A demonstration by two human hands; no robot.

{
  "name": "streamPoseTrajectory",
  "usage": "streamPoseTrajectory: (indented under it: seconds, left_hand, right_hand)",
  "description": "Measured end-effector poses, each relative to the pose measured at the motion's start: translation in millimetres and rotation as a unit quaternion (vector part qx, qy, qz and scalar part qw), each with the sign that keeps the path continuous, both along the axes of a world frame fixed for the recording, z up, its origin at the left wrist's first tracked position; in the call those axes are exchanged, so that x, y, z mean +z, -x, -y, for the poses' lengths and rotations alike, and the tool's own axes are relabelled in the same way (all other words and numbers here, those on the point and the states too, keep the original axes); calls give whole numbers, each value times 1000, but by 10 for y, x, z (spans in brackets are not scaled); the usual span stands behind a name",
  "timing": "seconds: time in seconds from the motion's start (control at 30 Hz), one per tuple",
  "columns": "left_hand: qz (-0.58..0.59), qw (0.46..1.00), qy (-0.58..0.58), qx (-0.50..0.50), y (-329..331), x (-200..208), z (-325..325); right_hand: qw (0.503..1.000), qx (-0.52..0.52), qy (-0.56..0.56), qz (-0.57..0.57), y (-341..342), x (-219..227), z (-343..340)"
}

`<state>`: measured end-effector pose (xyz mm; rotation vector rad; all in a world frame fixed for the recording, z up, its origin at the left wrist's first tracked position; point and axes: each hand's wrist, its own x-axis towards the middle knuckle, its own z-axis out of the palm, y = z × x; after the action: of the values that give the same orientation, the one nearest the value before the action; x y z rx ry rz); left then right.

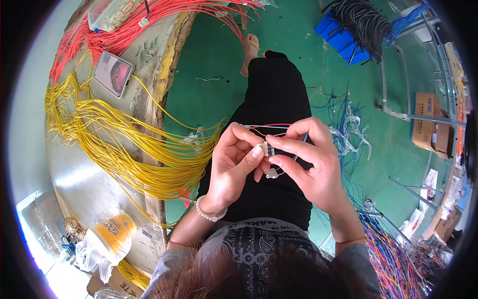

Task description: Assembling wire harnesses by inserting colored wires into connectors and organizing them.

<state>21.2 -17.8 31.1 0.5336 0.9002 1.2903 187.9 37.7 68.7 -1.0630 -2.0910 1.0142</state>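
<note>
Above my lap, my left hand [234, 154] pinches a small white plug connector [264, 147] between thumb and fingers. My right hand [311, 154] meets it from the other side, thumb and forefinger closed at the connector's wire end. Thin wires [279, 125], red, white and blue among them, run between the two hands. A second small white connector [272, 173] hangs just below the fingers on a white wire. Fingers partly cover the place where wires and connector meet, so I cannot tell how far any wire is inserted.
On the worn table at left lie bundled yellow wires [124, 149], red wires [164, 12], a phone [114, 74], a clear plastic box [112, 15] and a bagged cup [109, 236]. At right are a blue bin [338, 37] with black cables, a cardboard box [423, 119] and multicoloured wires [388, 249].
</note>
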Motion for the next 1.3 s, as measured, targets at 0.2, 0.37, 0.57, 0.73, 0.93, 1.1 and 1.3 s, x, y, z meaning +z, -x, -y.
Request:
streamPoseTrajectory:
  seconds: [0.2, 0.37, 0.57, 0.73, 0.93, 1.1, 1.3]
  left_hand:
    - [-37, 999, -13, -10, -11, 19, -3]
    - [-11, 1000, -7, -10, -37, 29, -1]
    - [-28, 999, -16, -18, -41, 57, 9]
    - [-62, 998, -13, -19, -34, 78, 24]
    - [-102, 995, -15, -13, -76, 113, 42]
    - [-97, 995, -1, -7, -85, 119, 51]
    - [-127, 991, -30, 33, -116, 124, 58]
  right_hand:
    - [1000, -6, -21, -1, -16, -38, 17]
    - [999, -31, -14, -17, -21, -67, 58]
    - [1000, -23, -10, -11, -33, -56, 44]
    - [995, -15, -93, 33, -9, 28, 69]
    - [991, -37, -118, 60, 17, 61, 120]
    - [998, -49, 27, -34, 19, -80, 82]
    - [998, -42, -17, -40, 45, -151, 98]
